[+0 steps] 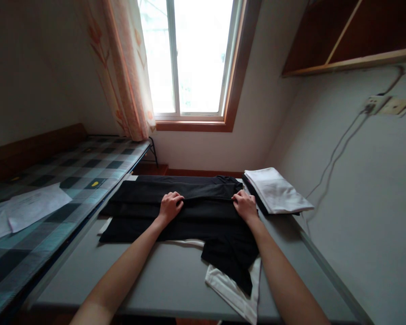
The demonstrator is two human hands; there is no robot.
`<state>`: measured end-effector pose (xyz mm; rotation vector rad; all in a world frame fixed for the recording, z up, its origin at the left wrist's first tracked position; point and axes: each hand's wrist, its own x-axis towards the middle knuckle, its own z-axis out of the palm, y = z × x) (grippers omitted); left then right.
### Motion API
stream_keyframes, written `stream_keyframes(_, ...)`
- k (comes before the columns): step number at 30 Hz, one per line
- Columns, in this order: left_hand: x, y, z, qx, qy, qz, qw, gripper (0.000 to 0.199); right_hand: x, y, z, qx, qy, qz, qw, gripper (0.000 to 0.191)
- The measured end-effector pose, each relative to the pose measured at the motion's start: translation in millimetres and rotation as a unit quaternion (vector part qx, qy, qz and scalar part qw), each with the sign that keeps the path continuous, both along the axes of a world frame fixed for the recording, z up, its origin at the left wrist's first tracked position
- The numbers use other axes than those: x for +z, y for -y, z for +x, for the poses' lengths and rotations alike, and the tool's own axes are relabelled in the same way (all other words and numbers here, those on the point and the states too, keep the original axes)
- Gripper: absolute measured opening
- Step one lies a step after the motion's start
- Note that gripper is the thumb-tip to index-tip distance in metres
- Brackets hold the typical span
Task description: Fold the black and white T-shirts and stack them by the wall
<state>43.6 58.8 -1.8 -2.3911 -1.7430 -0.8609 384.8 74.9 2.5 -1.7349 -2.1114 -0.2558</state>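
Observation:
A black T-shirt lies spread sideways on the grey table, its near sleeve pointing toward me. Beneath it, a white garment shows at the near right and along the edges. Across the shirt's middle, my left hand is closed with the fingertips pinching a ridge of black fabric. My right hand pinches the same ridge at the right end, close to the collar side. Between the two hands the fabric runs in a fairly straight raised fold. The fingertips themselves are partly hidden.
Folded white cloth rests on dark folded cloth at the table's back right, by the wall. On the left stands a bed with a checked mattress and white papers. A cord hangs from the wall socket.

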Motion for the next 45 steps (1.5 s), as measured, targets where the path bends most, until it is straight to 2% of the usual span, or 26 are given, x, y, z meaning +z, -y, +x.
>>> stream_keyframes(8,-1.2,-1,0,-0.013,-0.003,-0.023,1.0,0.018,0.9,1,-2,-0.011,0.008,-0.025,1.0,0.016)
stream_keyframes(12,-2.6,-2,0,-0.031,-0.008,-0.031,0.999,0.017,4.5,4,-10,-0.011,0.007,0.022,1.0,0.016)
stream_keyframes(15,-2.2,-2,0,-0.034,-0.006,-0.027,0.999,0.018,4.1,6,-21,0.041,-0.01,0.05,0.998,0.022)
stream_keyframes(17,-1.4,-1,0,-0.031,-0.003,-0.025,0.999,0.018,1.4,7,-29,0.082,-0.009,0.038,0.996,0.025)
stream_keyframes(19,-0.8,-1,1,-0.025,0.003,-0.022,0.999,0.018,-2.2,6,-33,0.097,0.0,0.015,0.995,0.027)
stream_keyframes(23,-0.7,0,1,-0.014,0.009,-0.014,1.0,0.019,-6.0,4,-28,0.063,0.001,-0.008,0.998,0.024)
stream_keyframes(30,-0.8,-1,0,-0.032,-0.005,-0.033,0.999,0.02,-2.1,3,-14,0.003,-0.025,-0.027,0.999,0.013)
stream_keyframes(40,-2.6,-1,0,-0.032,-0.003,-0.027,0.999,0.02,0.1,4,-16,-0.016,-0.026,-0.045,0.999,0.017)
stream_keyframes(45,-2.0,-1,0,-0.034,-0.003,-0.026,0.999,0.021,0.1,5,-16,-0.011,-0.026,-0.014,0.999,0.021)
